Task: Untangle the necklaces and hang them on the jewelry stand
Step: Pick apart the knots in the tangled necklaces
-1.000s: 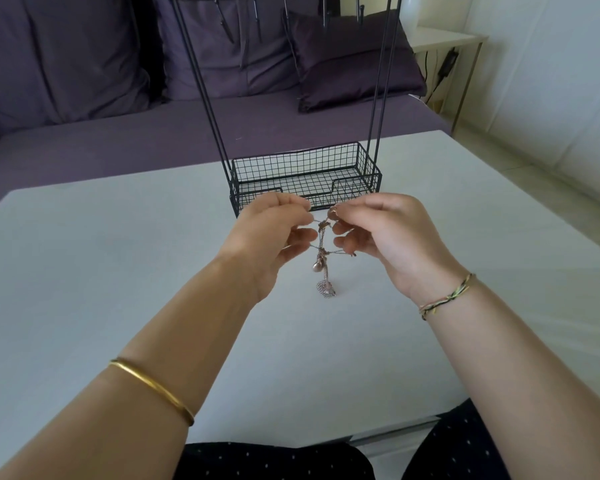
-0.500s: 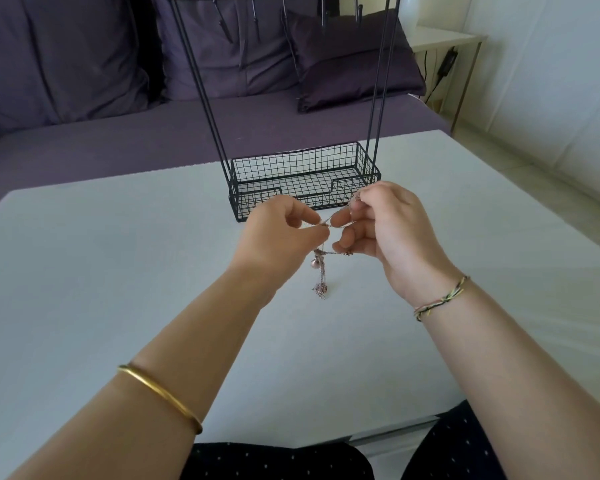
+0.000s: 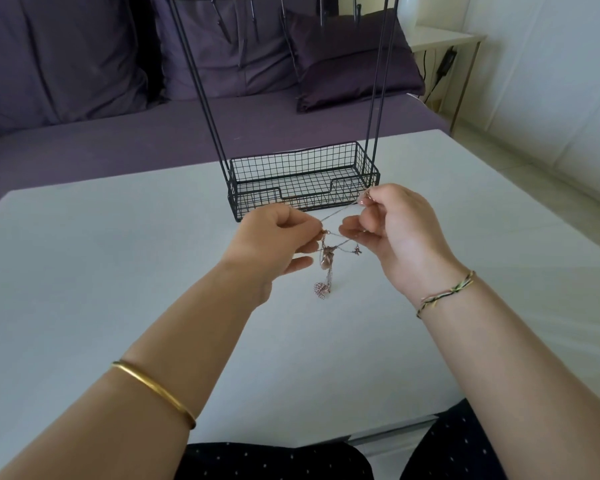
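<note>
The counter carries the jewelry stand at its far side, directly behind the work, probably to keep the hooks within reach. The left hand and right hand each pinch a chain strand, spread apart to tension the knot. The necklaces hang tangled between them, pendants dangling over the counter; none shows on the stand.

I've one head cam only: looks forward-down over worktop, close, wide-angle; sofa at top edge.
</note>
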A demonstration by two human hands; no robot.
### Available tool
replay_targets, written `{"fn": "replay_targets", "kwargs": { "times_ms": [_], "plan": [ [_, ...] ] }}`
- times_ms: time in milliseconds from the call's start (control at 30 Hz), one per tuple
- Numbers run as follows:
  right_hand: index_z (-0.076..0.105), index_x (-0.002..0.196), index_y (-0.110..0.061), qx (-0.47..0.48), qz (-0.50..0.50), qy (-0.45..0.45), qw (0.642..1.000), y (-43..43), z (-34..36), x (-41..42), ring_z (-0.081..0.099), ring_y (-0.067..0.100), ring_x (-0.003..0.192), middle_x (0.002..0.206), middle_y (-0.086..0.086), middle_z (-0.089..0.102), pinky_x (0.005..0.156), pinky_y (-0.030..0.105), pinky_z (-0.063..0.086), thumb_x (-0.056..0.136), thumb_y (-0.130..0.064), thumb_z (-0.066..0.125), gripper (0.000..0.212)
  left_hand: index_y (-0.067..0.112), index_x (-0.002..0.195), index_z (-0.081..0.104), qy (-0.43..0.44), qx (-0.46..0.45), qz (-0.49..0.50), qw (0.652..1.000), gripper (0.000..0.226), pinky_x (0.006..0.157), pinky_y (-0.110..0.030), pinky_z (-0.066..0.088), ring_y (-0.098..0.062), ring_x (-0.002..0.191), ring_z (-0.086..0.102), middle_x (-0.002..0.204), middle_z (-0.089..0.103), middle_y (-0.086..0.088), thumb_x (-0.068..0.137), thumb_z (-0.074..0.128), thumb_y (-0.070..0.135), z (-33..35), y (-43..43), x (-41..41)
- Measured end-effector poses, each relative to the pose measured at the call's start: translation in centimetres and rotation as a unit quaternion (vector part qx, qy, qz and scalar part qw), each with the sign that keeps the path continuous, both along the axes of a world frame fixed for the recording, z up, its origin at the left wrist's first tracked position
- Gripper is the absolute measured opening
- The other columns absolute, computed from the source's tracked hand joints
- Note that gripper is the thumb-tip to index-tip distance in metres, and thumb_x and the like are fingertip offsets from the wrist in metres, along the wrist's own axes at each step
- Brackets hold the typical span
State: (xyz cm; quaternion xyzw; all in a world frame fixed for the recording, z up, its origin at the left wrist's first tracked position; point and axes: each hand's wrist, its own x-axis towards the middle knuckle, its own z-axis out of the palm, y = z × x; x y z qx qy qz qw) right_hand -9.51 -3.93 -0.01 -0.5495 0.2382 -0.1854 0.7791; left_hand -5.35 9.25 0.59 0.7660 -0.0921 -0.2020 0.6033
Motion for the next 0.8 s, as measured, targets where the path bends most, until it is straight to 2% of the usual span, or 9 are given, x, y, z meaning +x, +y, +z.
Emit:
{"fn": "replay_targets", "kwargs": {
  "times_ms": [167, 267, 333, 400, 500, 567, 633, 733, 800],
  "plan": [
    [0.050, 0.072, -0.010, -0.017, 0.026, 0.023, 0.999, 0.2, 0.2, -0.1, 0.036, 0.015, 0.035, 0.043, -0.002, 0.039, 0.067, 0.035, 0.052, 0.089, -0.008, 0.044, 0.017, 0.008, 0.086, 0.060, 0.110, -0.095, 0.026, 0.989, 0.008, 0.077, -0.032, 0.057, -0.016, 0.073, 0.065, 0.079, 0.066, -0.006, 0.093, 0.056, 0.007, 0.3, 0.1, 0.2],
    [0.051, 0.074, -0.009, -0.075, 0.048, 0.043, 0.995, 0.5, 0.3, -0.5, 0.029, 0.012, 0.032, 0.056, 0.005, 0.048, 0.069, 0.038, 0.054, 0.086, -0.007, 0.051, 0.012, 0.008, 0.086, 0.056, 0.111, -0.121, 0.050, 0.985, 0.010, 0.077, -0.031, 0.056, -0.015, 0.069, 0.063, 0.075, 0.063, -0.005, 0.094, 0.052, 0.005, 0.5, 0.0, 0.2],
    [0.055, 0.073, -0.008, -0.104, 0.071, 0.047, 0.991, 0.6, 0.4, -0.7, 0.031, 0.007, 0.031, 0.061, 0.007, 0.051, 0.069, 0.036, 0.053, 0.084, -0.006, 0.056, 0.011, 0.010, 0.086, 0.056, 0.090, -0.109, 0.064, 0.988, 0.009, 0.075, -0.029, 0.055, -0.013, 0.066, 0.060, 0.074, 0.062, -0.003, 0.095, 0.053, 0.007, 0.5, 0.0, 0.3],
    [0.063, 0.076, -0.010, -0.167, 0.086, 0.061, 0.980, 0.6, 0.3, -0.8, 0.038, 0.003, 0.036, 0.061, 0.001, 0.051, 0.066, 0.031, 0.052, 0.082, -0.008, 0.061, 0.006, 0.012, 0.085, 0.057, 0.071, -0.090, 0.068, 0.991, 0.010, 0.069, -0.026, 0.053, -0.010, 0.062, 0.058, 0.074, 0.062, -0.001, 0.094, 0.055, 0.010, 0.4, 0.0, 0.3],
    [0.071, 0.078, -0.015, -0.281, 0.094, 0.063, 0.953, 0.6, -0.2, -0.9, 0.051, 0.002, 0.058, 0.066, -0.007, 0.059, 0.062, 0.021, 0.046, 0.079, -0.014, 0.069, 0.002, 0.014, 0.087, 0.059, 0.047, -0.058, 0.064, 0.995, 0.008, 0.063, -0.022, 0.048, -0.007, 0.061, 0.055, 0.075, 0.064, 0.001, 0.094, 0.056, 0.013, 0.4, 0.0, 0.2],
    [0.072, 0.076, -0.018, -0.316, 0.096, 0.050, 0.942, 0.7, -0.5, -0.9, 0.051, 0.000, 0.060, 0.066, -0.011, 0.061, 0.061, 0.020, 0.044, 0.080, -0.016, 0.070, 0.004, 0.015, 0.085, 0.061, 0.040, -0.047, 0.062, 0.996, 0.009, 0.061, -0.022, 0.045, -0.006, 0.061, 0.053, 0.074, 0.065, 0.003, 0.093, 0.058, 0.014, 0.5, 0.0, 0.2],
    [0.070, 0.074, -0.021, -0.309, 0.072, 0.045, 0.947, 0.5, -0.7, -0.7, 0.048, 0.005, 0.058, 0.057, -0.014, 0.054, 0.063, 0.025, 0.046, 0.081, -0.018, 0.069, 0.008, 0.016, 0.085, 0.062, 0.041, -0.046, 0.056, 0.997, 0.007, 0.061, -0.022, 0.044, -0.006, 0.060, 0.052, 0.073, 0.066, 0.003, 0.092, 0.060, 0.015, 0.5, 0.1, 0.2],
    [0.068, 0.074, -0.019, -0.259, 0.026, 0.033, 0.965, 0.3, -0.6, -0.5, 0.047, 0.007, 0.058, 0.063, -0.007, 0.053, 0.068, 0.032, 0.051, 0.083, -0.016, 0.067, 0.010, 0.015, 0.092, 0.062, 0.050, -0.047, 0.025, 0.997, 0.002, 0.060, -0.021, 0.043, -0.005, 0.059, 0.054, 0.071, 0.068, 0.003, 0.091, 0.060, 0.013, 0.6, 0.1, 0.1],
    [0.066, 0.075, -0.017, -0.241, 0.008, 0.022, 0.970, 0.4, -0.6, -0.5, 0.050, 0.005, 0.060, 0.067, -0.005, 0.056, 0.064, 0.026, 0.053, 0.085, -0.013, 0.065, 0.011, 0.015, 0.093, 0.062, 0.067, -0.048, -0.004, 0.997, 0.006, 0.059, -0.019, 0.044, -0.005, 0.057, 0.056, 0.071, 0.069, 0.002, 0.092, 0.059, 0.009, 0.6, 0.0, 0.0]
  ]
}}
